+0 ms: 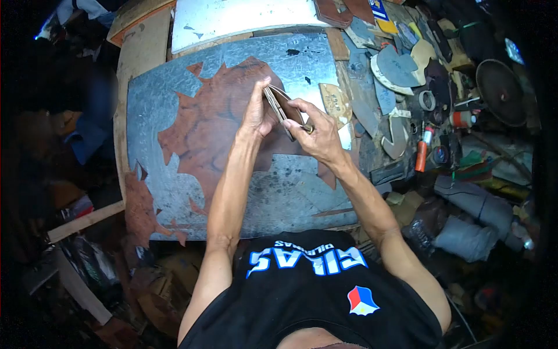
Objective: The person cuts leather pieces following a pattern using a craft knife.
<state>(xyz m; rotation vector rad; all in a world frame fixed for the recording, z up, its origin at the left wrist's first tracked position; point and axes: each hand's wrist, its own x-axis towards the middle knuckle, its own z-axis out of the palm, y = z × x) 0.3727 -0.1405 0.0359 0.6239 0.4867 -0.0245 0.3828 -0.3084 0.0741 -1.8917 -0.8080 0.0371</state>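
Observation:
Above the metal-topped table (279, 209), both hands hold a brown wallet-like piece (282, 107) with several layers, its edges turned up and slightly fanned apart. My left hand (260, 110) grips its left side, the fingertips at the top corner. On the right side, my right hand (317, 131) pinches it between thumb and fingers, with a small brass-coloured thing (308, 128) showing beside the fingers. Beneath the hands lies a large, irregular brown leather hide (209, 116) with jagged cut edges.
Leather scraps (139, 203) lie at the table's left edge. A tan marked template (335, 104) is right of the hands. Farther right are grey templates (395, 66), an orange tube (421, 156), a tape ring (427, 100) and a round dark disc (501, 93). A white board (238, 20) is at the back.

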